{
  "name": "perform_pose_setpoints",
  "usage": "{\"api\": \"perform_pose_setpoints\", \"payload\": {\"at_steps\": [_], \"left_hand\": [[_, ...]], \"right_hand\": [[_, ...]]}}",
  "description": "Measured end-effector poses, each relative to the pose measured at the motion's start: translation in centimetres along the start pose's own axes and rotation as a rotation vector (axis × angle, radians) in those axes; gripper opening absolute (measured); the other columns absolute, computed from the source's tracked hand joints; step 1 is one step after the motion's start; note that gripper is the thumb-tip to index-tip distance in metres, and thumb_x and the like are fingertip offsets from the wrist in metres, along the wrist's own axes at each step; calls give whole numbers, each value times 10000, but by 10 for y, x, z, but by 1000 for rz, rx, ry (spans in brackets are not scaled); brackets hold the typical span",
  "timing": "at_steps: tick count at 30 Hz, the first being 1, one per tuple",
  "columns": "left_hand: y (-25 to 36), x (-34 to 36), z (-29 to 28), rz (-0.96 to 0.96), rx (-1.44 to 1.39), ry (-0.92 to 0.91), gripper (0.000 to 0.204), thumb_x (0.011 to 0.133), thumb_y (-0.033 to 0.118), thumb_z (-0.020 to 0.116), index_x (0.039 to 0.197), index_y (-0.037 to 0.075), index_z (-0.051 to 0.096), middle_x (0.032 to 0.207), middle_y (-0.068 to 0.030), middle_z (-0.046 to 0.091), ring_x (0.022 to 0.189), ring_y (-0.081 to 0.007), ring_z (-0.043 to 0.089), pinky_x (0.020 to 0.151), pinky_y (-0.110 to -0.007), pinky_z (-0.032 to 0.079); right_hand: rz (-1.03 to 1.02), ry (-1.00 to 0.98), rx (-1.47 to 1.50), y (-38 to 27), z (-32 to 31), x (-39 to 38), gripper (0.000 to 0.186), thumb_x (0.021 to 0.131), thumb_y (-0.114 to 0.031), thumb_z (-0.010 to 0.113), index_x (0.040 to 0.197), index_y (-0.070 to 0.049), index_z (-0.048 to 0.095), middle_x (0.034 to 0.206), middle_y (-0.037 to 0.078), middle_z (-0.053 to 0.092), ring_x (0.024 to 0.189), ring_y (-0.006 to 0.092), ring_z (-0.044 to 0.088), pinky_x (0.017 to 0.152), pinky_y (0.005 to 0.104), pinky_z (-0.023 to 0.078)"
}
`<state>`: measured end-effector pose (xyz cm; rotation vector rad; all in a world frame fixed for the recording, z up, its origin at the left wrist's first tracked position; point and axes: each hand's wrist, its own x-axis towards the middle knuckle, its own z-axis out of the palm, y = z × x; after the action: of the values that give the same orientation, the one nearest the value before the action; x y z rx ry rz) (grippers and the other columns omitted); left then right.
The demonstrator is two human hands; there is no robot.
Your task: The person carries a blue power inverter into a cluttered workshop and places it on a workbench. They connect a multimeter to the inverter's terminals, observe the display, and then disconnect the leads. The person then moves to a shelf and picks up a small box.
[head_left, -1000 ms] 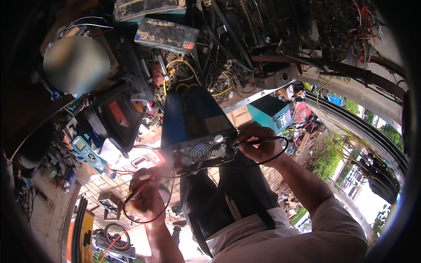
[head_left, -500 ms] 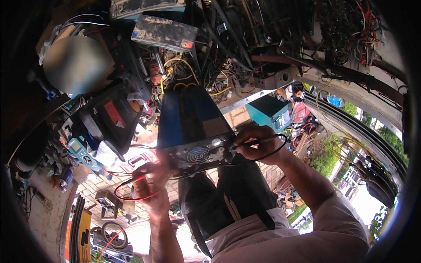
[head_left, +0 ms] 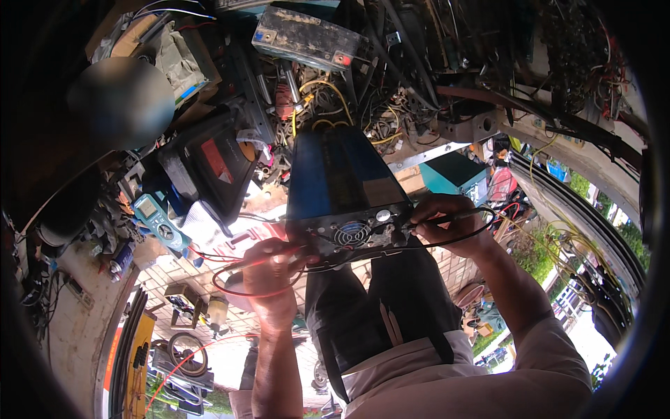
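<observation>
A blue and black power inverter (head_left: 338, 178) stands in front of me, its fan panel (head_left: 351, 235) facing my body. In my left hand (head_left: 271, 276), closed, is a red test probe (head_left: 259, 262) with a looping red lead. The fingertips are at the panel's left end, beside the fan. My right hand (head_left: 453, 227) pinches a black test probe (head_left: 457, 216) at the panel's right end. Fingers and glare hide whether either tip touches a terminal. A blue-green multimeter (head_left: 160, 220) lies to the left, with red leads running from its lower end toward my left hand.
A dusty battery (head_left: 307, 38) lies beyond the inverter among tangled wires and metal bars. To the left is a black case (head_left: 209, 164) with a red label. A green box (head_left: 450, 174) stands at the right, near a metal rail (head_left: 572, 202). Brick paving (head_left: 241, 314) lies below.
The whole view has shifted, so the scene sits farther right and slightly lower. My left fingers have come a little farther onto the panel's left end. My right hand stays at the right end.
</observation>
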<state>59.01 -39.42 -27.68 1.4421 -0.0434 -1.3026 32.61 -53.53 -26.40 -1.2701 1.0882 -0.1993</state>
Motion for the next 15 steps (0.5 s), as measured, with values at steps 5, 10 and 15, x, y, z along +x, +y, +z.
{"api": "perform_pose_setpoints", "payload": {"at_steps": [5,10,15], "left_hand": [[5,3,5,20,35,-44,168,934,145,576,1068,53,530,1041,-88,558,894,-209,640,680,-380,622],[4,6,-2,69,22,-145,163,941,134,563,1076,52,524,1077,-106,536,916,-196,623,691,-370,620],[3,8,-9,38,48,-111,178,941,156,566,1072,42,526,1095,-123,541,928,-228,640,684,-371,620]], "right_hand": [[-37,5,6,2,1,1,68,753,-14,681,815,0,657,789,89,654,692,168,620,586,283,477],[-21,8,49,4,-1,0,82,750,-24,688,824,0,663,800,81,662,694,157,619,596,283,470],[-32,-12,48,3,-2,-2,108,782,-64,690,868,-2,671,835,69,654,774,126,616,677,272,477]]}}
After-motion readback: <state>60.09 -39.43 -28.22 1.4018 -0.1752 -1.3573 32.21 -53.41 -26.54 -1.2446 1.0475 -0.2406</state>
